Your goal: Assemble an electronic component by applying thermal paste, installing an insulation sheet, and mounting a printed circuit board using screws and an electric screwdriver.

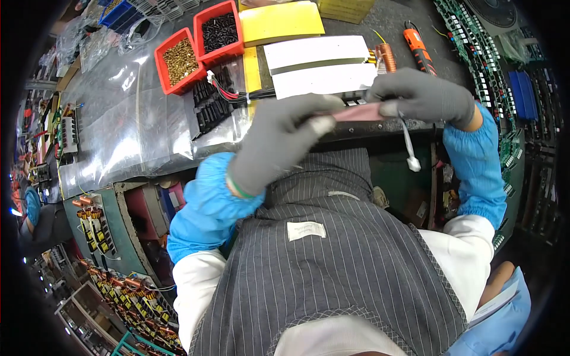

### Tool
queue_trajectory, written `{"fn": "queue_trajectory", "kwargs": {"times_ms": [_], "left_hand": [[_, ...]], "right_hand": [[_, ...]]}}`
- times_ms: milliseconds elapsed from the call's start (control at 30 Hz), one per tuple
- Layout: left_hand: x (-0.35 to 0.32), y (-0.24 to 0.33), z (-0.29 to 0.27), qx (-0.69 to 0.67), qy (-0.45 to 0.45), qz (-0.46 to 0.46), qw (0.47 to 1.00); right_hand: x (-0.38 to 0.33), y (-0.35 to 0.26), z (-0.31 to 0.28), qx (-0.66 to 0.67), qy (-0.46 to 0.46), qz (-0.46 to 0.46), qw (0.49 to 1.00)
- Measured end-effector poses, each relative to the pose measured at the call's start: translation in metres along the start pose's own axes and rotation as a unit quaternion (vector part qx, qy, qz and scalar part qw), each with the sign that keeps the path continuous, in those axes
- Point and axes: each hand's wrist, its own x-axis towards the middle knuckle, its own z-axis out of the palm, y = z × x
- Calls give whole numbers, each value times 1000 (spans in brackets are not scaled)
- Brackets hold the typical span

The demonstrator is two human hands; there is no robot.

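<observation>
Both hands wear grey gloves with pale fingertips. Between them stretches a pinkish strip [359, 113], blurred, its kind unclear. My left hand [276, 139] is closed on its left end, and my right hand [424, 98] pinches the right end. A grey cable [407, 133] with a white plug [414, 164] dangles below my right hand. Just beyond the hands lie white sheets [320, 80] on the bench. To the left of them runs a dark cable bundle with red wires [222, 90] and a white connector.
Red bins hold brassy parts [180, 61] and black screws [219, 32]. Yellow foam [282, 24], a copper coil [386, 57] and an orange-black electric screwdriver [418, 48] lie at the back. Circuit boards [475, 59] line the right. Another person's blue clothing [504, 314] shows at lower right.
</observation>
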Motion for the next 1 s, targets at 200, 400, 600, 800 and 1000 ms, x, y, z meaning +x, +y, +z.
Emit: {"fn": "queue_trajectory", "kwargs": {"times_ms": [200,400,600,800,1000], "left_hand": [[-13,-35,54,108,0,-9,994],[-28,-45,34,156,141,30,977],[-36,-61,33,129,283,74,947],[-27,-76,40,130,348,109,922],[-21,-90,44,131,392,110,904]], "right_hand": [[-40,45,63,-36,89,75,993],[-17,23,115,28,338,86,937],[13,29,139,37,544,31,838],[27,30,145,26,616,24,787],[38,37,144,15,654,32,756]]}}
